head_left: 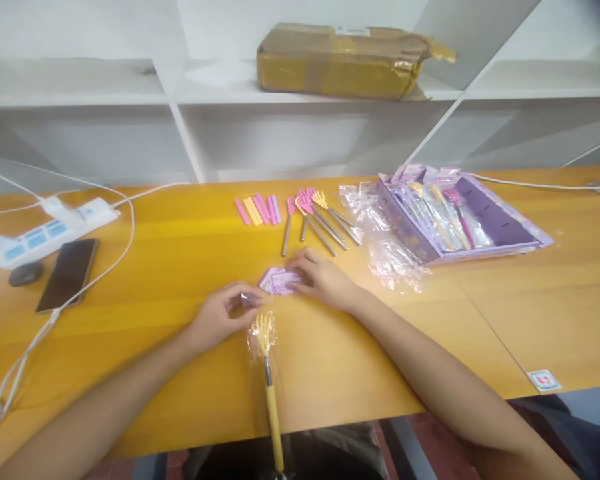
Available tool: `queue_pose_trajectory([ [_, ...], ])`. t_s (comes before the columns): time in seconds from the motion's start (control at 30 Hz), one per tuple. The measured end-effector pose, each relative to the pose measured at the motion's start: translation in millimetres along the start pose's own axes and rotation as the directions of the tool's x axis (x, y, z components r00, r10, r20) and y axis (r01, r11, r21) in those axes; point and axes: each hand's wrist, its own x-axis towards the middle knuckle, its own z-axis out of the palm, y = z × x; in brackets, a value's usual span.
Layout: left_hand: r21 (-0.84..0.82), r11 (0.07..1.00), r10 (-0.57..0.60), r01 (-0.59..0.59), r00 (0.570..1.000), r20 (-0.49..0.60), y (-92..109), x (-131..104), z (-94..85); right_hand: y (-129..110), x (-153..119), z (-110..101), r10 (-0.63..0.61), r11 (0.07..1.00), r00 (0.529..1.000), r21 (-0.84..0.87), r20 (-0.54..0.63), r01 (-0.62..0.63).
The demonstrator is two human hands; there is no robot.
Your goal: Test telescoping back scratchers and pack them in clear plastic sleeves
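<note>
L hand (215,320) at top end of clear bag (253,343), w/ yellow scratcher (274,420) inside, near front edge of worktop (180,400); L grip narrow, film by fingertips, firm hold unclear; R hand (327,283) touched purple cards (280,281) just beyond; R grip curled over them, couldn't tell if any pinched; step looked like card handling beside bagged item; parting one card prob. called for light fingertip separation, bag kept steady.

The box (465,213) sits right of the scratchers (320,217); the sleeves (257,210) lie left of them; the phone (69,275) lies before the power strip (55,233); the carton (340,61) rests on the shelf (220,93).
</note>
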Motion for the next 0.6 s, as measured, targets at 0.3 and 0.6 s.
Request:
queue_pose_trajectory([
  [0.3,-0.007,0.998,-0.056,0.056,0.998,-0.012,-5.7,0.1,1.3,-2.1,5.1,-1.2,0.149,0.959,0.988,0.249,-0.037,-0.135],
  [0.6,-0.040,0.996,-0.082,0.081,0.997,-0.010,-4.9,1.3,-0.6,8.0,7.3,-4.9,0.220,0.853,0.974,0.474,0.059,-0.221],
])
